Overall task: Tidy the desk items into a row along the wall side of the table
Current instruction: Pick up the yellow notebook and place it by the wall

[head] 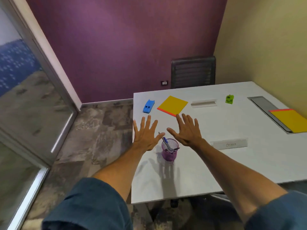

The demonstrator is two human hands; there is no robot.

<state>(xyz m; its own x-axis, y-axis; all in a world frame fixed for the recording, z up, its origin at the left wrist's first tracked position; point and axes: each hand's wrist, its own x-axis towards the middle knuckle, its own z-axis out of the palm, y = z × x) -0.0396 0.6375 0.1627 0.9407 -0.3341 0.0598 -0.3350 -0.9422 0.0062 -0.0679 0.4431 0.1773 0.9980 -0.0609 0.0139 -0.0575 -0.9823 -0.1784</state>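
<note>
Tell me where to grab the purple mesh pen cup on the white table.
Probably wrap the purple mesh pen cup round its wall from the right with the right hand: it stands upright, and its pens jut above the rim, leaning toward the left hand.

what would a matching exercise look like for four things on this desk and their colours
Things
1. mesh pen cup
2. left notepad
3. stapler-like item at the table's left edge
4. small item beyond the white tray

Colours
a. green
b. yellow
c. purple
d. blue

Pairs: 1-c, 2-b, 3-d, 4-a
</note>
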